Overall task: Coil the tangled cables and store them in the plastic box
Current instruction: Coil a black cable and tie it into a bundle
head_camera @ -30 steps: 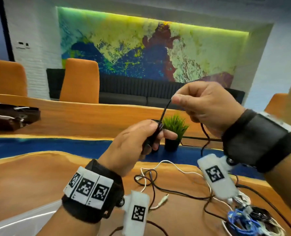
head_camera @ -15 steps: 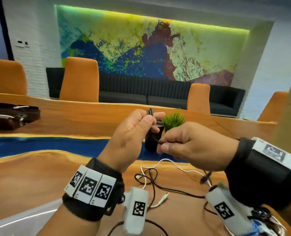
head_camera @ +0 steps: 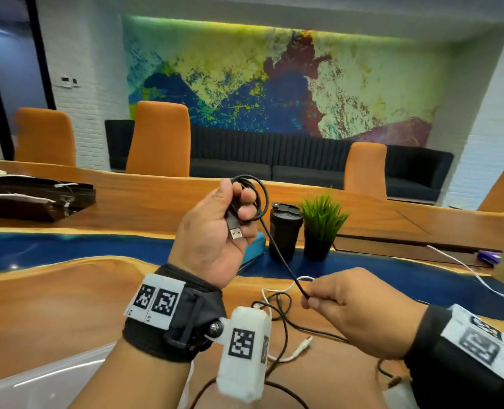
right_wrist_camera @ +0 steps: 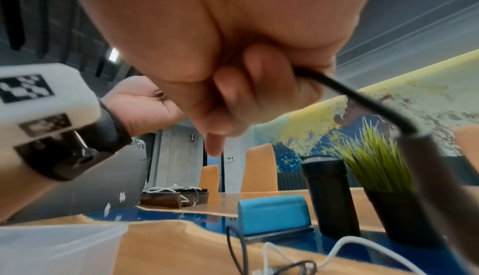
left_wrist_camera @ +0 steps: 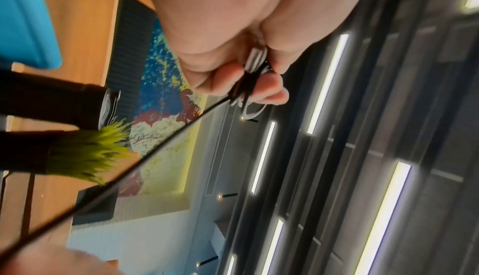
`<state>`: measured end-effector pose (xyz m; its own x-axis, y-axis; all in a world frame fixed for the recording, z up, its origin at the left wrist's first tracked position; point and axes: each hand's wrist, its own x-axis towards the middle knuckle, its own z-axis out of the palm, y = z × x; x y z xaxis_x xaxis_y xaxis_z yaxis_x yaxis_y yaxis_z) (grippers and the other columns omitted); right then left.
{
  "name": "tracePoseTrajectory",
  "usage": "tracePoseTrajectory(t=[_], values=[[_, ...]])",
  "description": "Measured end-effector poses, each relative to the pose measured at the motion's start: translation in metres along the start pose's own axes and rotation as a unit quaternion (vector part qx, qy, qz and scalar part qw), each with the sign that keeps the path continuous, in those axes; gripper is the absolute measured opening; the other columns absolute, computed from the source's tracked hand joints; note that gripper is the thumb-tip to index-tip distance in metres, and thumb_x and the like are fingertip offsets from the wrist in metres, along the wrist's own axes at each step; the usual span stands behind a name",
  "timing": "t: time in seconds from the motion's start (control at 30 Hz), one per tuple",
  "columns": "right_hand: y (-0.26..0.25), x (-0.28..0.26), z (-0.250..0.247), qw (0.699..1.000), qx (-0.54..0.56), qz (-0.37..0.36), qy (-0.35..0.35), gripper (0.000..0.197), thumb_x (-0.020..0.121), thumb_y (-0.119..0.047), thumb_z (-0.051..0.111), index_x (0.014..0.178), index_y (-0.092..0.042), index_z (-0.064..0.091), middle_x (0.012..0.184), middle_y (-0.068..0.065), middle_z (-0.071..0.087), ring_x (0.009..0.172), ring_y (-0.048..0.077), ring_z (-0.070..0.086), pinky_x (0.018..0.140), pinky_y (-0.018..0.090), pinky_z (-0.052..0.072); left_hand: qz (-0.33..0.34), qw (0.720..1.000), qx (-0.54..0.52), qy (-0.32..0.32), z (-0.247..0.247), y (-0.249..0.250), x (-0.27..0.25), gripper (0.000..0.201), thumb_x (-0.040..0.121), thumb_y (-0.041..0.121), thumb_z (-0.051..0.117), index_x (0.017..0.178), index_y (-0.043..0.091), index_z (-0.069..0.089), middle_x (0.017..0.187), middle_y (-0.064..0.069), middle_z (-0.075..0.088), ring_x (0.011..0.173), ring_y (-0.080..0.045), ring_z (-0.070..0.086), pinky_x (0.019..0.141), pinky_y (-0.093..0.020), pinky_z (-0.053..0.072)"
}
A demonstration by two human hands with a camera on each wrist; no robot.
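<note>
Above the tabletop (head_camera: 53, 305), both hands are up and working one black cable (head_camera: 277, 252). Left hand (head_camera: 212, 231) sits high, palm toward the camera, fingers (head_camera: 246, 199) curled round a small bundle of loops, and the USB plug (head_camera: 235, 230) pokes down and to the right out of the palm, metal tip lowest. That raised grip looks deliberate: it anchors the finished turns so the free length can be fed in. Right hand (head_camera: 360, 314) is lower and to the right, thumb and forefinger pinching the cable further along its run. Between the two hands the cable runs nearly straight, a long diagonal from upper left down to lower right, so it appears to be under light tension, which would keep kinks out of the next loop. The loops themselves stand upright, arching above the left fingers. Below, a loose tangle (head_camera: 277, 317) of black and white leads lies on the tabletop, and the black cable's tail seems to trail down into it, though exactly where it goes is hidden behind the right hand. The box (right_wrist_camera: 51, 246), clear plastic, waits at the near left corner, well apart from the bundle. By the look of it, coiling is only partly done and nothing is visibly stored yet.
</note>
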<state>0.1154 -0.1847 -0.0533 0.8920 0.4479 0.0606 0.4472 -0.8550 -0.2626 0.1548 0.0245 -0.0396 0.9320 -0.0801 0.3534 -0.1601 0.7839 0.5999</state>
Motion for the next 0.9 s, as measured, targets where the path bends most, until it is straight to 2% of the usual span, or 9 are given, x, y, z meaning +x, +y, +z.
tracePoseTrajectory(t=[0.1,0.27,0.4,0.53,0.7,0.77,0.8,0.87,0.9], values=[[0.006,-0.003,-0.015,0.998,-0.043,0.020,0.046,0.022,0.100,-0.035,0.044,0.102,-0.031,0.066,0.092,-0.011,0.065,0.087,0.005,0.058,0.083,0.032,0.051,-0.009,1.000,0.015,0.024,-0.005,0.007,0.002,0.027,0.105,0.034,0.039,0.084,0.021,0.051,0.066,0.009,0.044,0.049,-0.003,0.037,0.049,-0.020,0.025],[0.035,-0.001,-0.065,0.961,-0.016,0.067,0.267,0.019,0.098,-0.027,0.051,0.088,-0.029,0.067,0.086,-0.004,0.067,0.081,0.016,0.058,0.075,0.036,0.049,-0.047,0.993,0.100,0.041,-0.006,0.015,-0.003,0.028,0.104,0.033,0.042,0.082,0.020,0.054,0.062,0.009,0.039,0.047,-0.004,0.033,0.049,-0.022,0.022],[0.045,0.002,-0.084,0.950,-0.039,0.074,0.301,0.018,0.098,-0.029,0.051,0.089,-0.031,0.067,0.084,-0.006,0.065,0.080,0.015,0.056,0.070,0.031,0.041,-0.067,0.994,0.081,0.021,-0.005,0.012,-0.002,0.028,0.104,0.033,0.041,0.084,0.019,0.055,0.066,0.008,0.046,0.050,-0.004,0.038,0.047,-0.019,0.029],[0.040,-0.003,-0.060,0.976,-0.090,0.094,0.177,0.018,0.099,-0.031,0.048,0.090,-0.035,0.063,0.082,-0.007,0.064,0.076,0.010,0.056,0.065,0.031,0.046,-0.065,0.997,0.041,0.025,-0.009,0.013,0.000,0.027,0.104,0.035,0.042,0.088,0.020,0.058,0.078,0.007,0.059,0.059,-0.004,0.050,0.051,-0.019,0.030],[-0.016,-0.023,-0.022,0.980,-0.164,-0.072,-0.087,0.019,0.099,-0.043,0.042,0.104,-0.034,0.058,0.094,-0.012,0.060,0.086,0.005,0.055,0.080,0.024,0.049,0.001,0.991,0.128,0.041,0.004,0.001,-0.006,0.024,0.105,0.030,0.042,0.098,0.016,0.060,0.111,-0.009,0.075,0.083,-0.015,0.071,0.070,-0.027,0.048],[-0.045,-0.033,-0.031,0.974,-0.133,-0.151,-0.099,0.021,0.099,-0.043,0.043,0.099,-0.028,0.058,0.091,-0.008,0.060,0.083,0.007,0.054,0.075,0.027,0.048,0.070,0.957,0.280,0.002,0.009,-0.008,-0.009,0.020,0.104,0.024,0.045,0.103,0.014,0.063,0.114,-0.008,0.074,0.095,-0.018,0.072,0.084,-0.028,0.055],[-0.055,-0.038,-0.043,0.978,-0.094,-0.174,-0.070,0.022,0.098,-0.043,0.046,0.093,-0.026,0.059,0.086,-0.007,0.061,0.079,0.008,0.055,0.071,0.027,0.048,0.112,0.916,0.384,-0.030,0.010,-0.012,-0.011,0.019,0.104,0.022,0.046,0.106,0.015,0.063,0.112,-0.005,0.074,0.097,-0.016,0.071,0.085,-0.027,0.055],[-0.059,-0.045,-0.075,0.979,0.007,-0.186,0.078,0.022,0.092,-0.039,0.054,0.081,-0.023,0.065,0.069,-0.011,0.062,0.066,0.006,0.058,0.057,0.019,0.047,0.158,0.829,0.526,-0.103,0.008,-0.017,-0.012,0.020,0.104,0.025,0.045,0.106,0.015,0.063,0.099,0.004,0.072,0.089,-0.011,0.068,0.080,-0.028,0.055],[-0.053,-0.045,-0.092,0.967,0.049,-0.184,0.167,0.020,0.088,-0.036,0.060,0.076,-0.022,0.068,0.060,-0.014,0.060,0.057,0.004,0.057,0.050,0.016,0.045,0.152,0.815,0.544,-0.128,0.008,-0.017,-0.014,0.022,0.103,0.025,0.043,0.102,0.013,0.062,0.090,0.007,0.069,0.082,-0.010,0.065,0.076,-0.029,0.054]])
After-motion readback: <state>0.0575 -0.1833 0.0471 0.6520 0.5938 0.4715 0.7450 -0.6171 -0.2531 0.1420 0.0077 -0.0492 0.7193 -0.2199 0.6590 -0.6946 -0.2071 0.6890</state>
